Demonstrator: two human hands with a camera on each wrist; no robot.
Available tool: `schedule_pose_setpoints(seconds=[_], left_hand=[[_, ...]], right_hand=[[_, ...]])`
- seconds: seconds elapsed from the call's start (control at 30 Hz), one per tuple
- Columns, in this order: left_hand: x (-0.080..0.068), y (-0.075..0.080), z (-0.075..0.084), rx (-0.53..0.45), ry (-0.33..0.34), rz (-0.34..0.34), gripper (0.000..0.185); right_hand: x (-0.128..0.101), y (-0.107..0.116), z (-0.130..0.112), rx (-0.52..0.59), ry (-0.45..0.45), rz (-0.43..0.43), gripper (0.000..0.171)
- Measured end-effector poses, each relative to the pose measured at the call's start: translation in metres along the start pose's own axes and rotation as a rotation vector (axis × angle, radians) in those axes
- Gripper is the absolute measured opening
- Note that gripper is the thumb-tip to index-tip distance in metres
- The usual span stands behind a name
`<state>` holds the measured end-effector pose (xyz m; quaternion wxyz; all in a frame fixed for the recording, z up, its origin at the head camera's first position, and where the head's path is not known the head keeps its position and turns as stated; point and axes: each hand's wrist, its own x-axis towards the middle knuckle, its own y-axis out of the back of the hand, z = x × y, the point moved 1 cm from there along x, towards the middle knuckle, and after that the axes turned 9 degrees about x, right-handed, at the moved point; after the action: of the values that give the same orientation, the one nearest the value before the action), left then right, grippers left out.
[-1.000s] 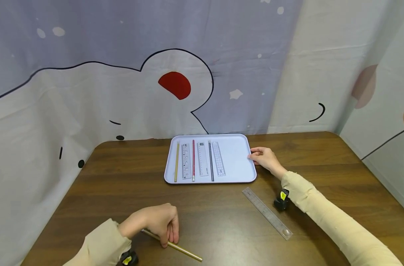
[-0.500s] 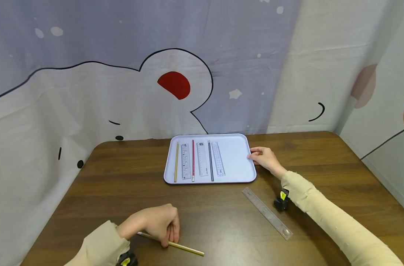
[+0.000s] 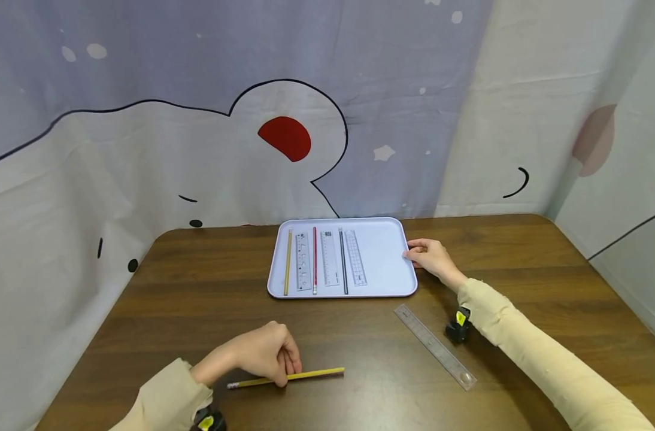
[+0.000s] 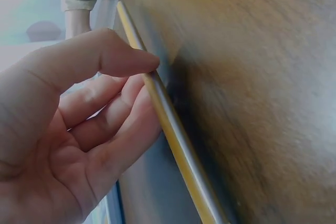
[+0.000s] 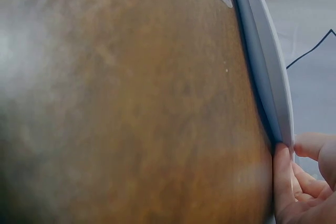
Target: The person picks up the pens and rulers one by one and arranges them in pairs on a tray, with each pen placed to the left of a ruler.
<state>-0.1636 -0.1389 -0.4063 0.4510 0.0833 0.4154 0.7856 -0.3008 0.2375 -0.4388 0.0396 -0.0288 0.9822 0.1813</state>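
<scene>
My left hand [image 3: 265, 353] pinches a yellow pencil [image 3: 318, 373] near its middle, just above the table's front area. Its eraser end points left, and the left wrist view shows the pencil's shaft [image 4: 176, 137] between thumb and fingers. At the back, the right hand [image 3: 431, 257] grips the right rim of a pale tray [image 3: 387, 263], thumb on top; the tray's edge [image 5: 273, 72] also shows in the right wrist view. On the tray lie a gold pencil [image 3: 288, 263], a red pencil [image 3: 315, 257], a dark pencil [image 3: 343, 263] and three clear rulers [image 3: 330, 258], side by side.
A clear ruler [image 3: 435, 346] lies slantwise on the wooden table [image 3: 349, 335], in front of the tray and left of the right forearm. A patterned curtain [image 3: 403, 120] hangs behind the table's back edge.
The pencil in my left hand has swung so its right end points farther back, and the hand has moved slightly right and away. The right hand and tray stay put.
</scene>
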Motion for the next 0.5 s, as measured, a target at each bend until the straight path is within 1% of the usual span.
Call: schedule_pose_setpoints(seconds=[0.1,0.23,0.4,0.5], left_hand=[[0.004,0.001,0.000,-0.011,-0.010,0.031,0.019],[0.009,0.002,0.003,-0.022,-0.025,0.053,0.020],[0.016,0.001,0.006,-0.051,-0.014,0.085,0.020],[0.021,0.000,0.008,-0.085,-0.001,0.122,0.020]], right_hand=[[0.000,0.000,0.000,0.002,0.001,-0.001,0.045],[0.000,0.000,0.000,0.006,0.007,0.001,0.045],[0.000,-0.001,0.000,0.007,0.002,0.001,0.045],[0.000,-0.001,0.000,0.010,0.002,0.000,0.045]])
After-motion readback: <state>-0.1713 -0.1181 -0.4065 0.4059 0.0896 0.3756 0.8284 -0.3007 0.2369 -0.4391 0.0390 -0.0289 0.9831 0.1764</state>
